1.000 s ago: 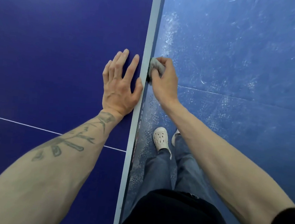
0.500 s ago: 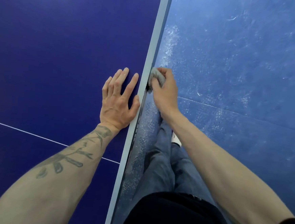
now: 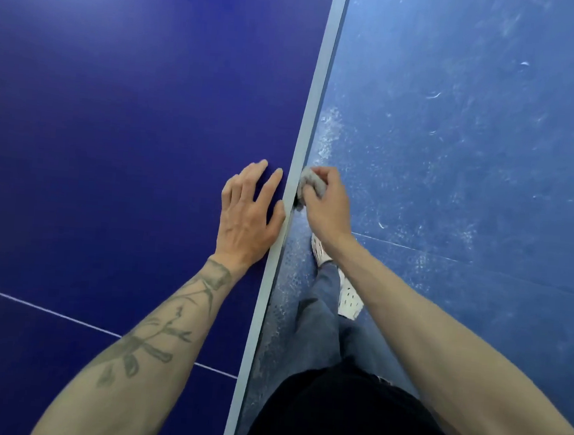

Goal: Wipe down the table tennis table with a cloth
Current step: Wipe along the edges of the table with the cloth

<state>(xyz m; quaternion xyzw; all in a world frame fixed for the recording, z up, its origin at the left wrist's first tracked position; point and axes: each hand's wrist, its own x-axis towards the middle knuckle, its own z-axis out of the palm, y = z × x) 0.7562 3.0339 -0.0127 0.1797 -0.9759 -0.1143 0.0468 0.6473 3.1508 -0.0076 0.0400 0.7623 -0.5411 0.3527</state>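
Head view hides most of the grey cloth [image 3: 310,184] inside my right hand [image 3: 326,205]; its fingers are clamped around it, pressing it against the side edge of the table tennis worktop [image 3: 116,101], probably below the pale rim. My left hand [image 3: 248,216] lies flat on the blue surface, fingers slightly spread, thumb along the rim.

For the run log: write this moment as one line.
stage: wiping table edge | left hand: flat on table top, empty | right hand: presses grey cloth against side edge | person standing beside table
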